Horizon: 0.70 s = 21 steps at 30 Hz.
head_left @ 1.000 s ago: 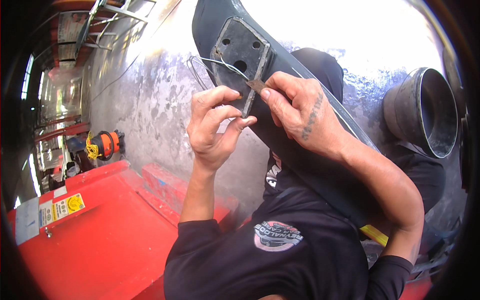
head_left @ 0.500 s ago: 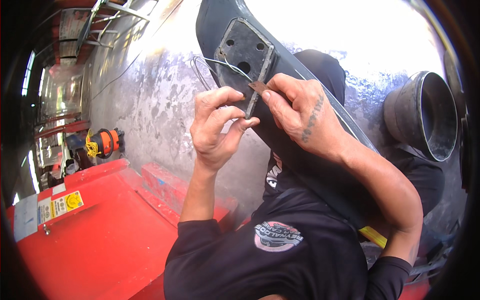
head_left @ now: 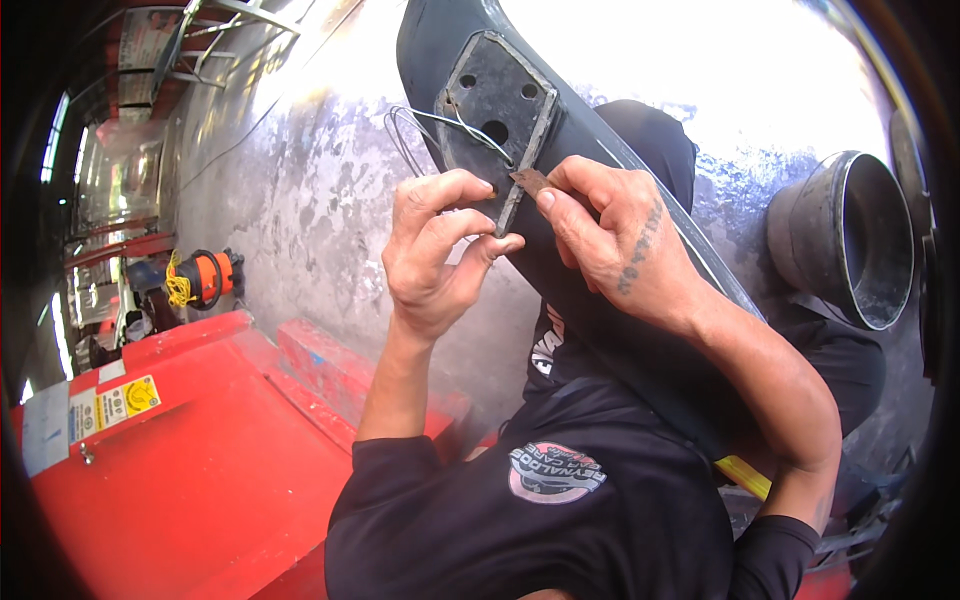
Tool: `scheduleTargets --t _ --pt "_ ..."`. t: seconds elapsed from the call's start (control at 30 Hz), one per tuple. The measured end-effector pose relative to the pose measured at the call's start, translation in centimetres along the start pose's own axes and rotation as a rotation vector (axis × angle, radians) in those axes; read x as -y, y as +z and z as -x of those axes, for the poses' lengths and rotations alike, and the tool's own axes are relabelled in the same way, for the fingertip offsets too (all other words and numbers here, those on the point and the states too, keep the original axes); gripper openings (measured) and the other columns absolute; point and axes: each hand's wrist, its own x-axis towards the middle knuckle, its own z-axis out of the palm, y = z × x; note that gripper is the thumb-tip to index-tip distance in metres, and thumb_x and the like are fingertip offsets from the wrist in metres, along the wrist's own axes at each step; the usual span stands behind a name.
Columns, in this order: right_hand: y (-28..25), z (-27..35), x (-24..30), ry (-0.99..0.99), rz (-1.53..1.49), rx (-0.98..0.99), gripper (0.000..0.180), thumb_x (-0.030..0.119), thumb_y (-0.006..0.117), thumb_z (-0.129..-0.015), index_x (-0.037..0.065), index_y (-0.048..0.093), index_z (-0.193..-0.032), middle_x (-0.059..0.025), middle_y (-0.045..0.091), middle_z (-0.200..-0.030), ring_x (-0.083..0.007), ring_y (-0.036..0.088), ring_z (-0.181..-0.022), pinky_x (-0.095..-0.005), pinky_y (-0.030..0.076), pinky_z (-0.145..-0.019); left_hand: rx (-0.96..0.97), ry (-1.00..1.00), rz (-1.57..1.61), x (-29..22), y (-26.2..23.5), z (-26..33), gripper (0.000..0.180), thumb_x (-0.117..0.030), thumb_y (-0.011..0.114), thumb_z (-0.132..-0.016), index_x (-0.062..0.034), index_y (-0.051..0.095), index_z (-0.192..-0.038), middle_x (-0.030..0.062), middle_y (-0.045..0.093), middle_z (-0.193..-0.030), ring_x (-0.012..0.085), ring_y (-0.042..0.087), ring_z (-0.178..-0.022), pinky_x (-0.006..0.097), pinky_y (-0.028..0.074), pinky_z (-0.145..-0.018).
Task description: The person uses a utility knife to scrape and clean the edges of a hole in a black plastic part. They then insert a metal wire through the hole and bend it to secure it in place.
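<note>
Across my lap lies a long black molded panel (head_left: 585,130), its flat end face (head_left: 480,110) turned up toward me. That face has several round holes and a raised grey strip (head_left: 545,125) along its border. Thin wires (head_left: 425,118) loop out of it on the left. My left hand (head_left: 440,245) grips the near corner of the face, with thumb and fingertips on its edge. My right hand (head_left: 615,225) pinches a small rusty brown blade (head_left: 530,181) between thumb and forefinger. The blade's tip meets the strip on the right border, just above my left fingertips.
A red metal cabinet or box (head_left: 200,430) stands at my left. Beyond it sits an orange and black machine (head_left: 212,278) with a yellow cord. To the right is a dark round bucket (head_left: 850,240) on the worn grey floor (head_left: 320,190). A yellow bar (head_left: 745,477) shows beside my right elbow.
My right hand and the blade have shifted slightly right and nearer to me along the strip. The panel has moved a little right in view. My left hand keeps its grip.
</note>
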Motion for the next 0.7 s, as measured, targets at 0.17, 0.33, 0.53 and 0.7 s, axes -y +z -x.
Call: scheduleTargets --t 0.17,0.33,0.53,0.7 --pt "-0.2 0.2 0.0 0.055 -0.018 0.030 0.033 0.022 0.060 -0.113 -0.002 0.064 -0.091 -0.0046 0.064 -0.061 -0.0106 0.059 -0.046 -0.0291 0.044 -0.045 0.013 0.006 -0.017 -0.1 -0.2 0.0 0.039 0.001 0.097 -0.066 -0.0064 0.071 -0.094 0.0104 0.075 -0.117 0.0299 0.068 -0.108 0.040 0.056 -0.088" --pt "-0.6 0.3 0.3 0.100 -0.038 0.054 0.030 0.020 0.061 -0.112 -0.002 0.065 -0.092 -0.0055 0.063 -0.059 -0.0125 0.060 -0.046 -0.0296 0.045 -0.046 -0.002 -0.003 -0.002 -0.2 0.0 0.0 0.039 0.001 0.097 -0.066 -0.0064 0.071 -0.094 0.0105 0.075 -0.117 0.0302 0.067 -0.108 0.041 0.057 -0.089" --pt "-0.5 0.7 0.4 -0.339 0.384 -0.093 0.013 0.010 0.072 -0.094 -0.001 0.065 -0.093 -0.0149 0.062 -0.075 -0.0298 0.065 -0.063 -0.0393 0.051 -0.056 -0.008 0.014 -0.010 -0.3 0.1 -0.6 0.039 0.002 0.096 -0.066 -0.0065 0.071 -0.094 0.0112 0.074 -0.119 0.0305 0.067 -0.108 0.041 0.057 -0.089" --pt "-0.8 1.3 -0.8 -0.856 0.902 -0.081 0.033 0.006 0.075 -0.083 -0.008 0.074 -0.113 -0.0043 0.058 -0.080 -0.0138 0.060 -0.065 -0.0280 0.049 -0.051 -0.077 -0.020 0.050 -0.2 0.7 0.4 0.036 0.001 0.096 -0.069 -0.0071 0.072 -0.095 0.0141 0.073 -0.126 0.0359 0.066 -0.120 0.045 0.058 -0.095"
